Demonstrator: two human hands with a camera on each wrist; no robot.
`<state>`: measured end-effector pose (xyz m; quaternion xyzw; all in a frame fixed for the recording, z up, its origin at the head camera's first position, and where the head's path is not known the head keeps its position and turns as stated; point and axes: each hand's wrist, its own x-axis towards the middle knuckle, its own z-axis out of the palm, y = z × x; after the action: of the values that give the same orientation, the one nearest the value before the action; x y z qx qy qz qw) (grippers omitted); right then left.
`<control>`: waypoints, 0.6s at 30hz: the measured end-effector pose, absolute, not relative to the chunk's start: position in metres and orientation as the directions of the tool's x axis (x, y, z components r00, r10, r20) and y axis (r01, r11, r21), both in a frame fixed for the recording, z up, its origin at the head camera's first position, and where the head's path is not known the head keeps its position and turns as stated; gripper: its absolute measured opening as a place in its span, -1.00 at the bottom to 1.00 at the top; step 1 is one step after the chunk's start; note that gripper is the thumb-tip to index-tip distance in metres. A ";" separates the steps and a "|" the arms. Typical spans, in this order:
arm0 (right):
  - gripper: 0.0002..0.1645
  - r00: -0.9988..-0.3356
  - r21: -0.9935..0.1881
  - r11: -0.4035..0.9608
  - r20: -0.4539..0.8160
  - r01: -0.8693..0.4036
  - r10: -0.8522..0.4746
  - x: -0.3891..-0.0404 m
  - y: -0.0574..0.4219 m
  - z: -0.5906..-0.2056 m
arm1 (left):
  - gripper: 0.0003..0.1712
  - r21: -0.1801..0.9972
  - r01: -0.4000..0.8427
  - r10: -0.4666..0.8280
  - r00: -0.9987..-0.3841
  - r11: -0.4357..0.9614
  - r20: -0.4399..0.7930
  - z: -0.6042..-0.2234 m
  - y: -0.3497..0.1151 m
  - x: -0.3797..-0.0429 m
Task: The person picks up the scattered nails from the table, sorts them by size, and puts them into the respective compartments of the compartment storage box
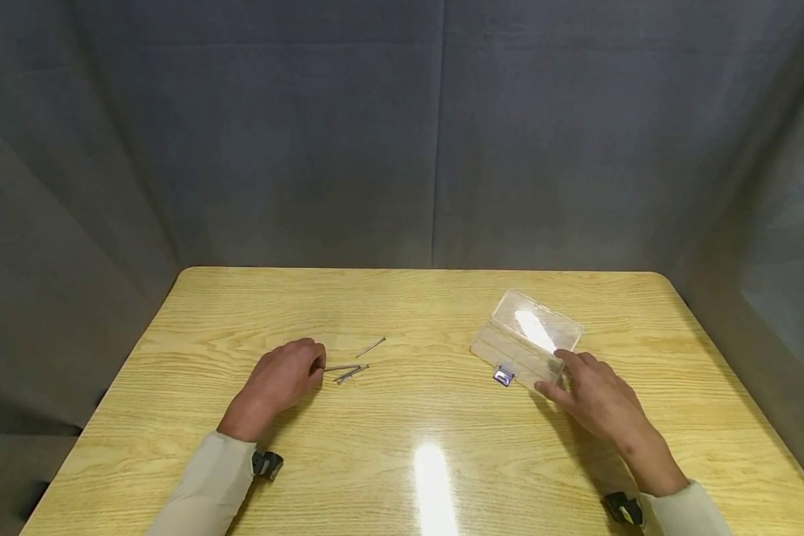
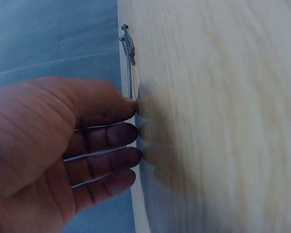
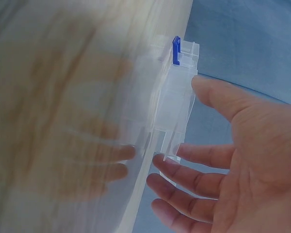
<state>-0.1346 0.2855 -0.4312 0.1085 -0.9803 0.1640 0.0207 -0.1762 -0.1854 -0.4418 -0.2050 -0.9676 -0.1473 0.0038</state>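
Note:
My left hand (image 1: 284, 376) rests low over the table on the left, thumb and index finger pinching one end of a thin metal nail (image 2: 130, 80). More nails (image 1: 352, 374) lie in a small group just right of those fingertips, and a single nail (image 1: 371, 347) lies apart behind them. A clear plastic box (image 1: 485, 347) with its lid (image 1: 549, 324) up stands on the right, a blue latch (image 1: 504, 375) at its front. At the box's right end is my right hand (image 1: 599, 394), its thumb and index finger spread and touching or nearly touching the box.
The wooden table (image 1: 402, 305) has rounded back corners. Grey cloth (image 1: 308, 149) hangs behind it and along both sides. Light glares off the tabletop near the front middle. Each wrist wears a small black device (image 1: 266, 465).

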 end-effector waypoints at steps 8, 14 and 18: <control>-0.13 -0.976 -0.322 0.921 0.079 -0.220 -0.205 -0.135 0.285 -0.432 | -0.76 0.334 0.384 0.390 -0.919 0.861 0.053 -0.443 -0.185 -0.178; -0.11 -0.978 -0.324 0.922 0.070 -0.209 -0.198 -0.135 0.286 -0.432 | -0.75 0.360 0.390 0.388 -0.918 0.848 0.081 -0.445 -0.186 -0.180; -0.11 -0.978 -0.328 0.921 0.070 -0.209 -0.198 -0.135 0.285 -0.432 | -0.73 0.381 0.395 0.388 -0.916 0.836 0.098 -0.446 -0.187 -0.181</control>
<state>-0.1347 0.2854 -0.4318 0.1038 -0.9799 0.1694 0.0177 -0.1813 -0.1869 -0.4458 -0.2042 -0.9581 -0.2006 0.0083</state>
